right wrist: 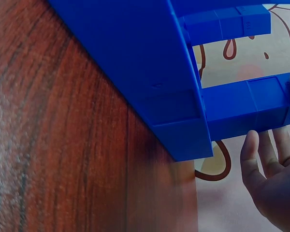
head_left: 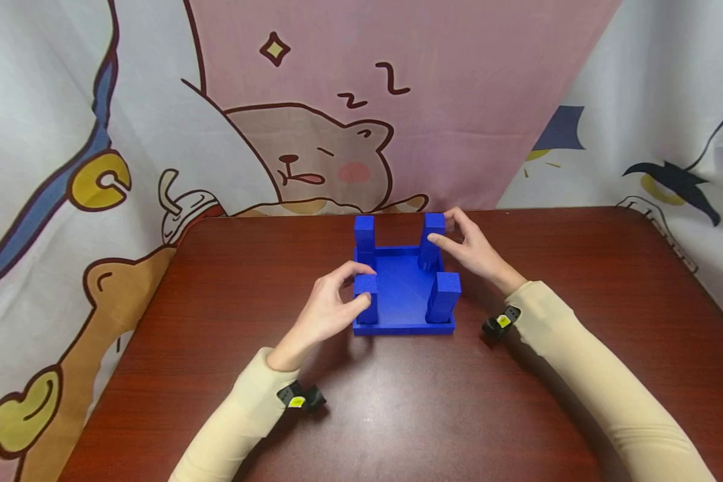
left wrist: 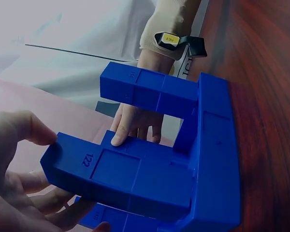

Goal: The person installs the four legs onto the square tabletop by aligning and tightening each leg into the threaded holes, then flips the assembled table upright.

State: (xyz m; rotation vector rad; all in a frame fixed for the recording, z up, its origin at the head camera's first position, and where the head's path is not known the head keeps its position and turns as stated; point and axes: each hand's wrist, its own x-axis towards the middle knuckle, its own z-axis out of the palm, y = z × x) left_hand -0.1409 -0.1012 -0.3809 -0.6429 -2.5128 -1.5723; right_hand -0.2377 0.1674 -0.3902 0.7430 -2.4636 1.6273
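Observation:
A shallow square blue tray [head_left: 405, 329] sits on the table with a tall blue post standing near each corner. My left hand [head_left: 328, 304] pinches the top of the front-left post [head_left: 366, 313] between thumb and fingers. In the left wrist view that post [left wrist: 111, 166] bears the number 122. At the back-right corner my right hand [head_left: 474, 251] holds the post [head_left: 434, 223], thumb on its near side and fingers behind. The front-right post [head_left: 444, 298] and back-left post [head_left: 365, 234] stand untouched. In the right wrist view, the right-hand post [right wrist: 251, 104] is partly cut off.
The brown wooden table [head_left: 391, 415] spreads around the tray. Behind it hangs a cartoon-printed curtain [head_left: 337, 161], close to the table's back edge. Each wrist wears a black camera, the left camera [head_left: 301, 396] and the right camera [head_left: 501, 321].

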